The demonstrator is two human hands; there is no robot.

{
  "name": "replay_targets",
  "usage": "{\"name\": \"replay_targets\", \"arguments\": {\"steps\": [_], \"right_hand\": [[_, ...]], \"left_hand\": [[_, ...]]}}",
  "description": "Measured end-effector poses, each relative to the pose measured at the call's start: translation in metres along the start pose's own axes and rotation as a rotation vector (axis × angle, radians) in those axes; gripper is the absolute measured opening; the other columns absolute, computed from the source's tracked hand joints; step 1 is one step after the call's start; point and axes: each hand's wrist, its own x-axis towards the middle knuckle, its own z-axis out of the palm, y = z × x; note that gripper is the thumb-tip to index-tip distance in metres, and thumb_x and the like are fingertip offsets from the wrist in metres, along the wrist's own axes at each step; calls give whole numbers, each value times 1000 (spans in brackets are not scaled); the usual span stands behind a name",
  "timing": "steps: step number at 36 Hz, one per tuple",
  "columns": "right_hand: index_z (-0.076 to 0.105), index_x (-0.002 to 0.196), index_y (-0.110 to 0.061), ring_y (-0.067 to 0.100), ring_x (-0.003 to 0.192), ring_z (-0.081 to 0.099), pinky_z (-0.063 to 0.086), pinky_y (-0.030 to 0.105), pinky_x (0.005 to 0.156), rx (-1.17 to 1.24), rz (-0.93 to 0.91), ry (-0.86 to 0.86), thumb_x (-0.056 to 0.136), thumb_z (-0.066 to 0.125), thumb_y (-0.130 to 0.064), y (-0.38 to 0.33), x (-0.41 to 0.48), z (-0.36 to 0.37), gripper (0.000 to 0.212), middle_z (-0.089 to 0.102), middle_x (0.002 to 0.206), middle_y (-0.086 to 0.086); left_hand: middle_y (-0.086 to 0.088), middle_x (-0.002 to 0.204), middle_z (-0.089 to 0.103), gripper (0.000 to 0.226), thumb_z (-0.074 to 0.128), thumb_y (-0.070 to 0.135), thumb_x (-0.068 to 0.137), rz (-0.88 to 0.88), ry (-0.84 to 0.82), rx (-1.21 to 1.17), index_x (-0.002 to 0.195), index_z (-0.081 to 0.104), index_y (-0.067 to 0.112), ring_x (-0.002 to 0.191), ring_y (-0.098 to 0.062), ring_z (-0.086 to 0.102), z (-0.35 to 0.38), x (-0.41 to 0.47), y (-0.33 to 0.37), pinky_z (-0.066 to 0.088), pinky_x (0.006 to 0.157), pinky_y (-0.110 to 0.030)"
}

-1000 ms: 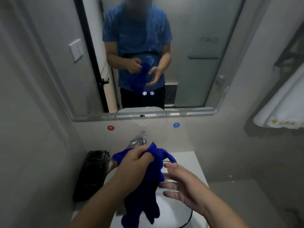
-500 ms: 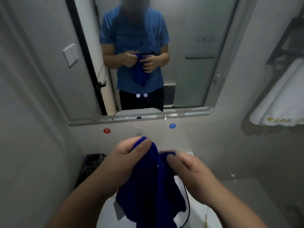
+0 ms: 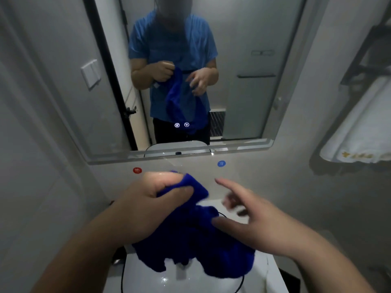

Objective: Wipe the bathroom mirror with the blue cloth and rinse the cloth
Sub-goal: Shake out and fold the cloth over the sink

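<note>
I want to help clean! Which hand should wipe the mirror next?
Probably the left hand. It already grips the blue cloth, bunched above the sink, just below the mirror. The right hand is open and holds nothing.

A deep blue cloth [image 3: 190, 240] is hanging bunched at lower centre; the bathroom mirror [image 3: 243, 92] is filling the upper frame, reflecting it.

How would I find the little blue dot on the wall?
Start at the big mirror over the sink. On the bare wall just below its bottom edge are two small round stickers. The blue sticker is the right one; the red sticker sits to its left.
</note>
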Motion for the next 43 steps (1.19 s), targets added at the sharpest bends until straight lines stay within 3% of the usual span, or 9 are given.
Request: {"name": "replay_targets", "arguments": {"steps": [3,5,11,17,25,29,33,38,43], "right_hand": [[14,149,-77,-23,137,36,38,22,117,101,-141,38,80,81,-54,-3,16,17,100,36,151,-46],[29,153,-66,-12,139,47,44,30,115,255,-127,-68,78,83,-40,-1,28,25,96,53,149,-32],[77,94,-49,7,91,75,58,30,86,389,79,-349,96,67,-43,13,31,36,12,79,98,-15],[72,103,-21,14,86,68,51,34,81,301,134,-384,88,74,-46,27,21,25,29,73,93,-4],[75,92,-34,8,79,69,60,31,84,-91,324,-489,75,78,-61,41,17,-2,32,75,83,-14],[76,90,-17,18,82,67,51,31,79,440,178,-388,86,76,-29,44,17,0,13,73,86,2],[72,121,-3,27,87,71,57,29,78,941,8,-155,81,62,1,36,21,8,41,75,98,17],[80,110,-4,34,92,69,56,34,81,925,-90,-61,75,56,2,10,23,14,43,74,100,25],[83,87,-40,15,81,75,57,32,74,424,-85,-156,80,57,-2,-22,17,21,47,81,88,-1]], "left_hand": [[-12,83,76,34,61,44,82,48,-112,-139,93,79,17,69,-26,71,7,4,8,54,62,-37],[-11,77,73,30,60,35,80,100,-125,-210,86,77,12,65,-24,67,11,6,10,51,59,-34],[-9,74,66,29,55,31,91,176,-34,-234,82,75,11,66,-26,62,3,5,-9,48,65,-42],[-5,60,66,23,64,21,82,-1,137,-324,64,79,19,57,-13,64,-3,-7,-32,50,56,-20],[-20,68,68,27,55,18,79,-16,209,-285,73,80,10,63,-37,63,-21,-20,-34,54,61,-29],[-34,68,63,27,56,17,80,-28,207,-224,76,81,9,63,-52,56,-36,-25,-27,51,55,-29],[-10,75,78,34,62,15,100,-344,44,-19,78,85,27,62,-17,73,-42,-26,-31,55,57,-24],[21,119,74,29,66,45,91,-607,-469,361,119,70,54,108,-1,72,-26,-19,-40,57,93,-24],[35,161,30,96,81,68,76,-174,-208,264,152,22,67,147,5,35,0,-15,-39,36,124,-37]]}}
